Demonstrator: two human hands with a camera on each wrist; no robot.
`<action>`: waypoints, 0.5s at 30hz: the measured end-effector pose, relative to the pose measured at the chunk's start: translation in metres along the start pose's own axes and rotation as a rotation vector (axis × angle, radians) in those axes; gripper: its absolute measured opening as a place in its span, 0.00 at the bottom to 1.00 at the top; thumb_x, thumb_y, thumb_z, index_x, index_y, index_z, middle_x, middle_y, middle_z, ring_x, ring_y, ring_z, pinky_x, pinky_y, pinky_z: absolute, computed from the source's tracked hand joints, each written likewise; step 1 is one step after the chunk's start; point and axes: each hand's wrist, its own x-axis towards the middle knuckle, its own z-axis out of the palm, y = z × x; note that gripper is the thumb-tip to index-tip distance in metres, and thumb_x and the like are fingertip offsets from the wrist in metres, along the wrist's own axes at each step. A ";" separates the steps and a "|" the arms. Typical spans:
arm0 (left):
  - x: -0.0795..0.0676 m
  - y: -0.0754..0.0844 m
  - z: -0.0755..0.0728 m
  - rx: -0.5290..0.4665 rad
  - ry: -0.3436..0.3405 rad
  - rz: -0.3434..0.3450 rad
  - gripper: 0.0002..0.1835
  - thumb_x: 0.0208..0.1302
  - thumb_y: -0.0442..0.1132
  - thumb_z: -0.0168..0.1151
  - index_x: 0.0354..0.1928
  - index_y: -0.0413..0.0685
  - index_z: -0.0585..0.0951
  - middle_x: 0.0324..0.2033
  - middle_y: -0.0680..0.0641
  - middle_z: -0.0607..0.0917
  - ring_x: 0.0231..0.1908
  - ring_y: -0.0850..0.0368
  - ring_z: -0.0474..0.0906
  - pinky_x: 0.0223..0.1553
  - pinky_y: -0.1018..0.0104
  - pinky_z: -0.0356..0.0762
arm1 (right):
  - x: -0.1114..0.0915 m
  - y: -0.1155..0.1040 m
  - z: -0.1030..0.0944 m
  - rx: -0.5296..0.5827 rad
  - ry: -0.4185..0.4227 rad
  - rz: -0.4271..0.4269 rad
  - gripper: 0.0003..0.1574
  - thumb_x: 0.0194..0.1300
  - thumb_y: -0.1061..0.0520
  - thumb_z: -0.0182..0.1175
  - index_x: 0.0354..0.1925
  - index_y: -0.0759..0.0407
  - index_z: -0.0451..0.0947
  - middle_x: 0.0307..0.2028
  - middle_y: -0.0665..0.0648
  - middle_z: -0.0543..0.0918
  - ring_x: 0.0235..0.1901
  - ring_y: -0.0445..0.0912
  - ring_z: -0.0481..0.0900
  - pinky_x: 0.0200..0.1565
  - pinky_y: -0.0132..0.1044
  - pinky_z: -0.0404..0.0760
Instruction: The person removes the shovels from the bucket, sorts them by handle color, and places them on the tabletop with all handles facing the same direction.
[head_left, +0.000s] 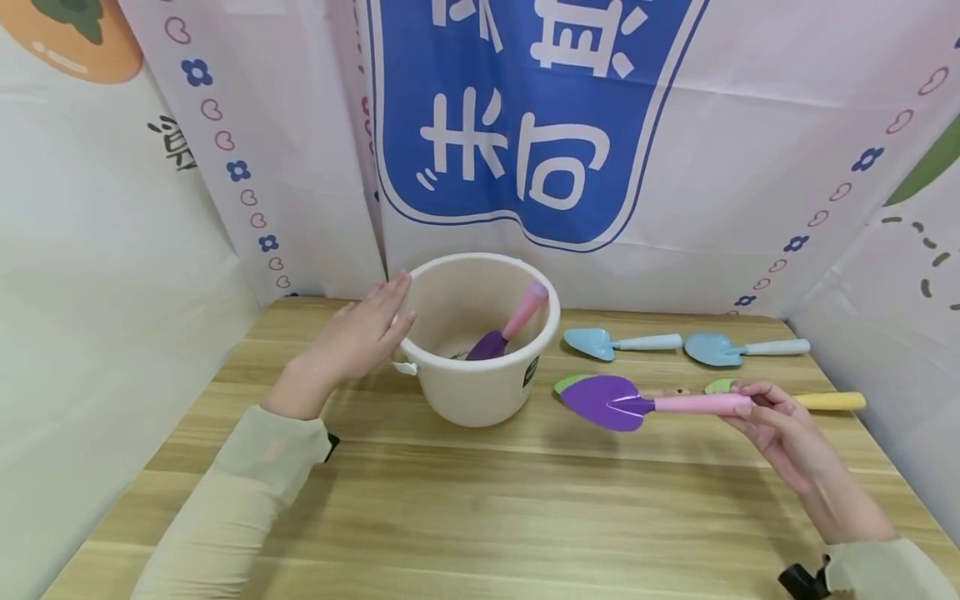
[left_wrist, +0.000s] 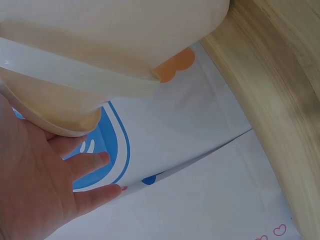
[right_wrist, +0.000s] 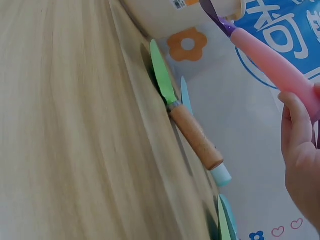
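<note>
A cream bucket (head_left: 480,392) stands near the back of the wooden table, with a purple-bladed, pink-handled trowel (head_left: 525,310) leaning inside it. My left hand (head_left: 358,333) rests on the bucket's left rim, fingers straight; in the left wrist view the fingers lie along the rim's outer side. My right hand (head_left: 787,433) pinches the end of a second trowel's pink handle (head_left: 697,404). Its purple blade (head_left: 607,402) points left toward the bucket, held above the table. Under it lies a green trowel with a wooden handle (right_wrist: 195,135), mostly hidden in the head view.
Two light blue trowels (head_left: 596,342) (head_left: 720,350) lie in a row along the table's back edge. Right of the wooden-handled one is a green trowel with a yellow handle (head_left: 831,402), partly behind my right hand. A printed cloth (head_left: 300,150) hangs behind the table.
</note>
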 end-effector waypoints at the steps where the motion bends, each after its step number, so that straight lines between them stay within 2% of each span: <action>1: 0.000 0.000 0.000 0.000 0.001 0.001 0.37 0.83 0.58 0.29 0.82 0.43 0.43 0.81 0.44 0.43 0.79 0.38 0.40 0.74 0.34 0.46 | -0.001 0.000 -0.002 -0.015 -0.003 0.011 0.27 0.75 0.79 0.33 0.49 0.73 0.80 0.51 0.62 0.79 0.51 0.50 0.83 0.58 0.41 0.81; 9: 0.002 0.000 0.001 -0.001 0.004 0.001 0.38 0.83 0.59 0.29 0.82 0.43 0.43 0.81 0.45 0.43 0.79 0.38 0.41 0.74 0.34 0.46 | -0.007 0.006 -0.014 -0.084 -0.084 0.114 0.30 0.71 0.82 0.33 0.51 0.69 0.80 0.54 0.58 0.79 0.54 0.48 0.82 0.60 0.40 0.79; 15: 0.002 -0.002 0.002 0.001 -0.002 -0.002 0.38 0.82 0.60 0.28 0.82 0.44 0.42 0.81 0.46 0.42 0.79 0.38 0.40 0.74 0.34 0.45 | -0.014 0.011 -0.018 -0.204 -0.027 0.187 0.26 0.73 0.80 0.41 0.50 0.63 0.82 0.54 0.53 0.79 0.52 0.45 0.82 0.56 0.38 0.82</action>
